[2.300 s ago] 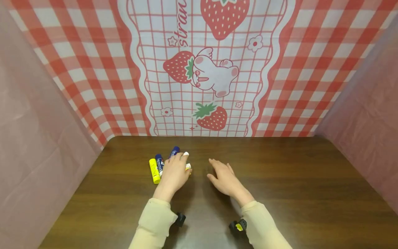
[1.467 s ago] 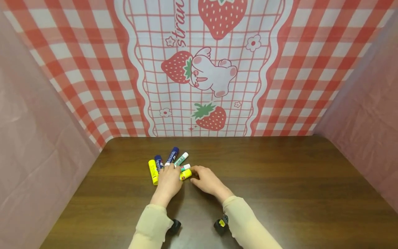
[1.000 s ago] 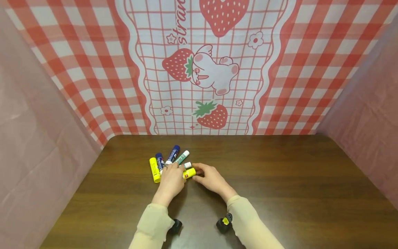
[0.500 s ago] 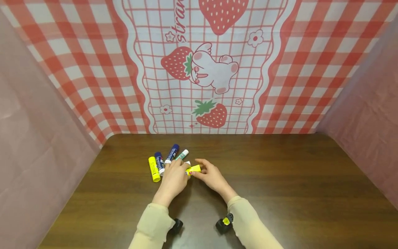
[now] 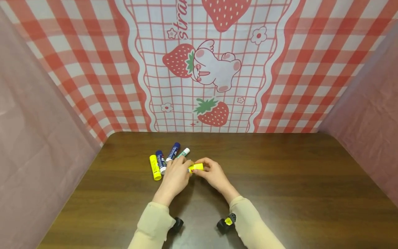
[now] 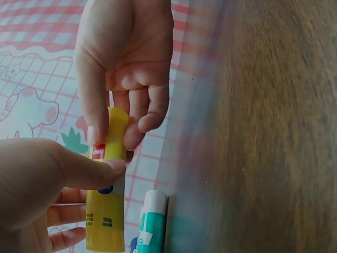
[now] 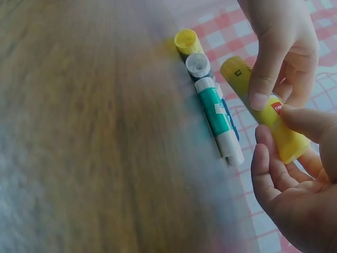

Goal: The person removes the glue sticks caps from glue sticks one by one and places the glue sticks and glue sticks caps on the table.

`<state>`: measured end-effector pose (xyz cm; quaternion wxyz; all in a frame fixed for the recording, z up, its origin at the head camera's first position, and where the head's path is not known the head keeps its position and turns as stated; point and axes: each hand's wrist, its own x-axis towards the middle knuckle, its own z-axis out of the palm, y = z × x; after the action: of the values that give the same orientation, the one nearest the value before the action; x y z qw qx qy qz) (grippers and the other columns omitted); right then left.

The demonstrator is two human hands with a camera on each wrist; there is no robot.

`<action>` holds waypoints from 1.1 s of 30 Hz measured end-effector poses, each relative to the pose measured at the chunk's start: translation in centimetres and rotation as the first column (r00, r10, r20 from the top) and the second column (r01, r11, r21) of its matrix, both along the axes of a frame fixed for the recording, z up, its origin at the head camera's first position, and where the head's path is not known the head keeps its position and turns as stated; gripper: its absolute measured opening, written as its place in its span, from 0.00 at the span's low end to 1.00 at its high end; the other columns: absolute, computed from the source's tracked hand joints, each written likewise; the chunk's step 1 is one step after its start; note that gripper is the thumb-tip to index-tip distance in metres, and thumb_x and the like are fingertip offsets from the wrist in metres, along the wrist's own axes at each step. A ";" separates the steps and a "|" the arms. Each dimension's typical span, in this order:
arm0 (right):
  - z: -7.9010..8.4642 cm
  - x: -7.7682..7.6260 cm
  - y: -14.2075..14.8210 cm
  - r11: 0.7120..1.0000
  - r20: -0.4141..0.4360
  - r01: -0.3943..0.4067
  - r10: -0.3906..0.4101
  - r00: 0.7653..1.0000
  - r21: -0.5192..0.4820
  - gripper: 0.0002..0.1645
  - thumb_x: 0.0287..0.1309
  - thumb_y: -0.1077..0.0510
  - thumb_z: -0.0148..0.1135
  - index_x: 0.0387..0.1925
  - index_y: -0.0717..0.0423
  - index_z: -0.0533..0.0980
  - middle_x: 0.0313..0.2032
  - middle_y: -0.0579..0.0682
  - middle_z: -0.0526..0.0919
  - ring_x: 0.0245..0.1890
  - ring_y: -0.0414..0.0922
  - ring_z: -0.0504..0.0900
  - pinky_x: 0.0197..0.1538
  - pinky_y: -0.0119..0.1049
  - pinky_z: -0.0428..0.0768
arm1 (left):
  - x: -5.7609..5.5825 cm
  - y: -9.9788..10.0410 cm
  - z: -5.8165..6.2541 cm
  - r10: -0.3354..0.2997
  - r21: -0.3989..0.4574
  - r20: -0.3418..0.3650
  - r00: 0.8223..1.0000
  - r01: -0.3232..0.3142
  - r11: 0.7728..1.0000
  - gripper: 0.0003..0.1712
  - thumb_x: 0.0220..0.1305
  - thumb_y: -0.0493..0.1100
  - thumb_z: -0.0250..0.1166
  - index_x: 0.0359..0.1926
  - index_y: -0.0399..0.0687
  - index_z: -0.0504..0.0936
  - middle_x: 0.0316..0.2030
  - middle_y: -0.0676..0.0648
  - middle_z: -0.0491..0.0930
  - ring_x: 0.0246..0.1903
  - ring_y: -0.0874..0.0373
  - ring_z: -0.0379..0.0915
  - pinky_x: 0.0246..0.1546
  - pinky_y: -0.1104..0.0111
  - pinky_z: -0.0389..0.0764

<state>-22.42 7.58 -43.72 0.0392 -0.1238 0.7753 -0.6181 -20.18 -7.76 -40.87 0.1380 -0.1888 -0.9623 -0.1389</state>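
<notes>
A yellow glue stick [image 5: 197, 167] [image 6: 107, 226] is held between both hands, above the wooden table. My left hand [image 5: 176, 175] pinches its body, thumb [image 6: 100, 169] lying across the label and fingers behind. On the other end, the yellow cap [image 7: 291, 145], the thumb and fingers of my right hand [image 5: 215, 175] close from the opposite side. Beyond the left hand, a green-and-white glue stick [image 5: 184, 153] [image 7: 214, 109] lies on the table, partly hidden by that hand in the head view.
Two navy glue sticks [image 5: 160, 162] [image 5: 173, 151] and another yellow glue stick [image 5: 154, 167] lie left of the hands on the brown table [image 5: 280, 180]. A strawberry-print checked cloth [image 5: 214, 69] hangs behind, with pink cloth [image 5: 40, 121] at the sides.
The right hand came leftward to the yellow glue stick and grips its end. The stick moved right, away from the other sticks; the left hand now pinches it too.
</notes>
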 end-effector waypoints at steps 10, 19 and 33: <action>0.8 0.9 0.8 0.997 0.019 0.065 -0.064 0.998 -0.047 0.17 0.48 0.66 0.65 0.42 0.62 0.75 0.41 0.57 0.80 0.34 0.41 0.80 0.34 0.26 0.76 | 0.1 0.6 -0.1 -0.058 0.021 -0.073 0.996 0.060 0.998 0.17 0.52 0.40 0.66 0.45 0.50 0.79 0.38 0.50 0.75 0.41 0.54 0.72 0.44 0.61 0.65; 1.5 0.7 1.7 0.999 -0.006 0.036 -0.036 0.999 0.004 0.17 0.46 0.67 0.66 0.41 0.64 0.76 0.38 0.58 0.81 0.28 0.38 0.78 0.31 0.27 0.74 | 0.1 0.8 0.0 -0.076 0.027 -0.122 0.990 0.080 0.996 0.17 0.51 0.42 0.68 0.44 0.50 0.79 0.36 0.53 0.77 0.40 0.57 0.75 0.50 0.60 0.65; 4.0 2.5 2.3 0.999 -0.025 0.010 -0.008 1.000 0.053 0.16 0.49 0.67 0.63 0.42 0.68 0.75 0.37 0.62 0.81 0.28 0.38 0.77 0.30 0.26 0.73 | 0.2 1.1 0.0 -0.102 -0.016 -0.080 0.992 0.101 0.995 0.17 0.52 0.45 0.67 0.45 0.52 0.78 0.38 0.53 0.77 0.41 0.57 0.74 0.50 0.58 0.65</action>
<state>-19.91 9.84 -39.70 0.0302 -0.1267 0.7925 -0.5959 -19.97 -6.67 -40.86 0.1686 -0.2437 -0.9459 -0.1320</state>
